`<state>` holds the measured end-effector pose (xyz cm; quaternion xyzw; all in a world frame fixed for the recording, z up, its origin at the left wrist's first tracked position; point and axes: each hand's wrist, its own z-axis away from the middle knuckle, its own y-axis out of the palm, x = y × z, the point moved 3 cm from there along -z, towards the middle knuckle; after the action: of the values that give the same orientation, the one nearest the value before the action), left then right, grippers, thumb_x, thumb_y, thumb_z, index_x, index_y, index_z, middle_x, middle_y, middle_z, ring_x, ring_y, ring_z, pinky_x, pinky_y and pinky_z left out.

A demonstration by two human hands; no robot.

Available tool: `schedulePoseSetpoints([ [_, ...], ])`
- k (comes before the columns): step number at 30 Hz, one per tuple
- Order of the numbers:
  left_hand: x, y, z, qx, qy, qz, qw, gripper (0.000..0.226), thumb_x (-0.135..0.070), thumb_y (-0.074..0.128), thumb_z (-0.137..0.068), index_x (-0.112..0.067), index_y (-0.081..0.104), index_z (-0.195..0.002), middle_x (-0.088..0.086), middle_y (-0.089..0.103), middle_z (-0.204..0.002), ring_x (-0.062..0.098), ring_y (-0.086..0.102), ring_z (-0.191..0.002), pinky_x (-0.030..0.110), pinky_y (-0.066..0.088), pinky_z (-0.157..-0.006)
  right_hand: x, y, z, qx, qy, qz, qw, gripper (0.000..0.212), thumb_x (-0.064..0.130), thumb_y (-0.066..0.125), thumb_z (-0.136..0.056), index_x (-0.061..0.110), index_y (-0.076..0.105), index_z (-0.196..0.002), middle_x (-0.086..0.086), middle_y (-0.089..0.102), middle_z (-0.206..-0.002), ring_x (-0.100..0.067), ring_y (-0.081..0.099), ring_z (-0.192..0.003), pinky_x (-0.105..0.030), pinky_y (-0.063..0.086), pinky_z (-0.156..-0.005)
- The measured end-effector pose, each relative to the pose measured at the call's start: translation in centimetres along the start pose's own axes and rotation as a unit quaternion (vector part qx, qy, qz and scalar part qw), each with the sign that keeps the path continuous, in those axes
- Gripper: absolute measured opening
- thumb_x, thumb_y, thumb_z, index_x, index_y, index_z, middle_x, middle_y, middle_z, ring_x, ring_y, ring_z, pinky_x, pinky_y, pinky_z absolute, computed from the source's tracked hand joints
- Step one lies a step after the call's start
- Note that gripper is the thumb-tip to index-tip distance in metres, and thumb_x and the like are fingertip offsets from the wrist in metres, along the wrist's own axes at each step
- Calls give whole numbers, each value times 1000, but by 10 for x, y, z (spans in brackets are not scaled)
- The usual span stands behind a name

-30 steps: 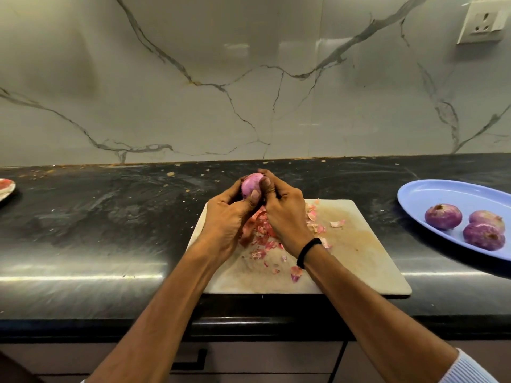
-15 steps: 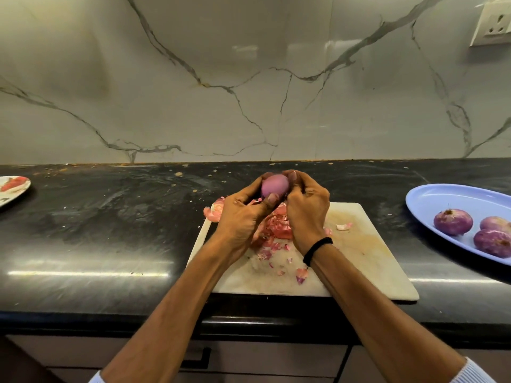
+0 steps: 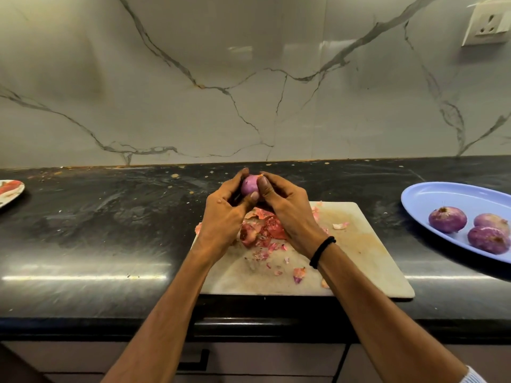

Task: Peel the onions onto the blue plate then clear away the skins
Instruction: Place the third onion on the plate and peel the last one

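Observation:
A purple onion [image 3: 249, 186] is held above the far edge of the pale cutting board [image 3: 367, 261]. My left hand [image 3: 224, 217] cups it from the left and my right hand [image 3: 287, 208] grips it from the right, thumb on its top. Below the hands a heap of reddish onion skins [image 3: 262, 230] lies on the board, with smaller flakes scattered toward the front. At the right stands the blue plate [image 3: 442, 194] with three peeled onions [image 3: 447, 219] on it.
The black counter [image 3: 110, 230] runs left to right against a marble-patterned wall. A patterned plate [image 3: 9, 190] shows at the far left edge. A wall socket [image 3: 486, 26] sits at the upper right. Drawer fronts lie below the counter edge.
Both hands have kept hold of the onion and turned it; more bare purple surface shows now. The camera view has shifted slightly.

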<state>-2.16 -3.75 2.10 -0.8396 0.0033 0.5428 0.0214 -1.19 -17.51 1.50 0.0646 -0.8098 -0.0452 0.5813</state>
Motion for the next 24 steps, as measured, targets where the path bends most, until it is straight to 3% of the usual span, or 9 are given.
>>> schedulePoseSetpoints([
  [2,0,-2,1,29,25,-45,998,58,-3,67,-89,-16,50,-143,-5,59,-136,3,57,-123,22,49,-101,1,-1,1,11,7,10,1000,35,19,63,-95,5,64,-127,-10,71,-115,-18,70,-103,-26,58,-82],
  [4,1,-4,1,60,48,-104,992,59,0,66,-89,-19,51,-142,-8,57,-138,1,54,-127,22,45,-106,0,-2,2,9,24,-3,1000,30,12,65,-94,4,68,-123,-12,73,-110,-21,72,-100,-33,59,-85],
  [7,3,-1,1,70,73,-169,981,66,8,68,-85,-17,50,-143,-8,54,-141,-10,48,-125,11,39,-105,0,-6,2,-28,32,-6,999,25,0,67,-90,6,71,-114,-12,74,-108,-23,72,-101,-41,58,-91],
  [10,4,0,1,64,83,-160,982,69,13,70,-81,-16,52,-142,-7,56,-139,-3,52,-126,13,41,-103,0,-6,4,-59,13,-15,998,29,-7,68,-86,0,70,-114,-15,73,-110,-25,71,-104,-41,58,-92],
  [13,6,-1,1,65,78,-137,985,69,13,71,-80,-14,53,-141,-6,57,-139,5,53,-129,19,44,-105,-2,-7,5,-76,-8,13,997,26,-2,70,-87,3,72,-112,-12,74,-108,-23,71,-103,-41,58,-92],
  [17,4,2,3,66,76,-121,988,68,14,72,-79,-14,55,-138,-5,58,-137,5,55,-127,18,45,-103,-2,-8,6,-111,-35,54,992,22,2,71,-88,6,74,-109,-8,76,-104,-18,72,-99,-38,59,-90],
  [21,4,4,4,67,75,-120,988,68,11,73,-79,-19,54,-137,-7,59,-135,3,56,-126,20,46,-104,3,-4,10,-159,-97,143,972,19,1,70,-87,7,76,-104,-2,76,-97,-5,71,-85,-25,60,-81],
  [24,6,5,3,72,69,-113,989,65,10,73,-80,-16,55,-137,-2,59,-138,9,56,-127,28,47,-107,7,-2,13,-189,-143,205,950,16,2,68,-87,7,78,-99,1,76,-90,-8,71,-80,-24,60,-76],
])
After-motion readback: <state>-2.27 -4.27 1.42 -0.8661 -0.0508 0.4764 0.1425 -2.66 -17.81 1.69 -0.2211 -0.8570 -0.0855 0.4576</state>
